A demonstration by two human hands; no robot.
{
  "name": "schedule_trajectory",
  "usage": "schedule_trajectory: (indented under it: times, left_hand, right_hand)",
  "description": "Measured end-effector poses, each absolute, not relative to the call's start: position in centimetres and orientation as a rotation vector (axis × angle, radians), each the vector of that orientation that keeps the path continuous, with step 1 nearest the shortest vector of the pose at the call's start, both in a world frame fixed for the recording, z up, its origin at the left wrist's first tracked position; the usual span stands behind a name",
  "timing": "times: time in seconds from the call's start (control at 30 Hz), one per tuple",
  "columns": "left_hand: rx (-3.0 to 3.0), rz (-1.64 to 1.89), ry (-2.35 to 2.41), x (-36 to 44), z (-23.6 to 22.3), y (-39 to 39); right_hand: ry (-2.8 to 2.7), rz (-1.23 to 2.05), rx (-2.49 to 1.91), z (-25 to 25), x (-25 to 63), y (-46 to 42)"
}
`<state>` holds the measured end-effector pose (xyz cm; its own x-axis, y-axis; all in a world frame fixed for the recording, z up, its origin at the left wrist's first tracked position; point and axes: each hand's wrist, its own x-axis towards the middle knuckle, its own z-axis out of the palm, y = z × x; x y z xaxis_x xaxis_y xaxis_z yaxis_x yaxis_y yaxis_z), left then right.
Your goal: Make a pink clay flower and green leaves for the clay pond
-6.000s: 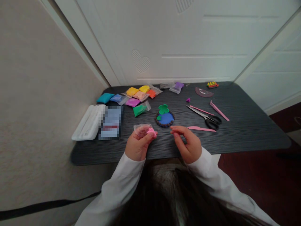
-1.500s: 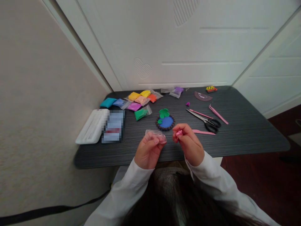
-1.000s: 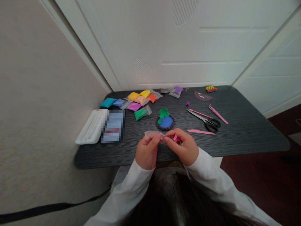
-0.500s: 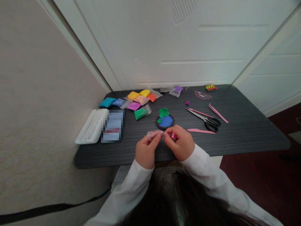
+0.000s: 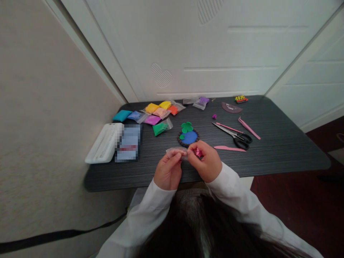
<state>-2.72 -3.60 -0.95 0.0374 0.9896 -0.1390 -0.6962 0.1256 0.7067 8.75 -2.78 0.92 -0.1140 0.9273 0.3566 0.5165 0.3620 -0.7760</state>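
Close to the table's front edge, my left hand (image 5: 168,170) is closed on a small clear plastic bag (image 5: 172,150) with something pale pink in it. Fingers of my right hand (image 5: 204,161) pinch the other end of that bag. A bright pink lump of clay (image 5: 199,152) shows within the curl of the right hand. Just beyond both hands lies a round clay piece (image 5: 190,137), blue in the middle, with a dark beaded rim and green leaf shapes (image 5: 187,127) at its far side.
Bags of coloured clay, such as the green one (image 5: 160,128), lie at the back left, near a white tray (image 5: 103,145). To the right are scissors (image 5: 236,136), a pink clay knife (image 5: 229,148), a thin pink tool (image 5: 229,127), pink tweezers (image 5: 249,128) and a purple bit (image 5: 214,116).
My left hand has turned slightly and its fingers have loosened, so more of the clear bag shows. The right hand stays almost in place, pinching the bag's end.
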Motion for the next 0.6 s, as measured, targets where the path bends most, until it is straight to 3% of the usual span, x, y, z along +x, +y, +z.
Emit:
schedule_trajectory:
  times: [0.23, 0.4, 0.6]
  left_hand:
    - [0.467, 1.358, 0.55, -2.8, -0.6, -3.3]
    - [0.39, 1.297, 0.441, -3.6, -0.1, -3.3]
    - [0.303, 1.245, 0.366, -3.8, 0.0, -3.6]
  right_hand:
    - [-1.673, 0.83, -1.232, 1.7, 8.4, -3.5]
    - [-1.312, 1.055, -1.014, 0.7, 9.5, -3.0]
    - [-1.405, 0.842, -0.974, 0.9, 9.7, -3.2]
